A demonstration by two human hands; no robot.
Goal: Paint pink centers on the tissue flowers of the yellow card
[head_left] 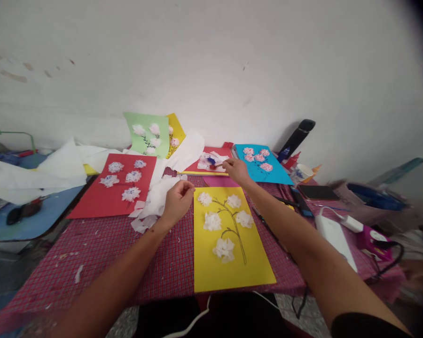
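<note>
A yellow sheet point(206, 270) lies in front of me, with a pencilled branch and several white crumpled-tissue flowers point(224, 249). At its top left corner is my left hand point(178, 199), fingers pinched together; whether they grip the corner or something small, I cannot tell. My right hand point(237, 171) reaches beyond the sheet and holds a thin paintbrush point(219, 165). The brush's tip is down at red and blue paint point(211, 161) on a white paper, which rests on a red sheet point(193, 165). White tissue scraps point(158, 197) are heaped beside my left hand.
A red sheet with flowers point(102, 197) lies left, a blue one point(278, 176) back right. Green flower art point(146, 126) leans at the wall. On the right are a black bottle point(298, 136), paint tubes point(292, 161), a cup point(301, 172), a phone point(318, 192) and a white power bank point(334, 237).
</note>
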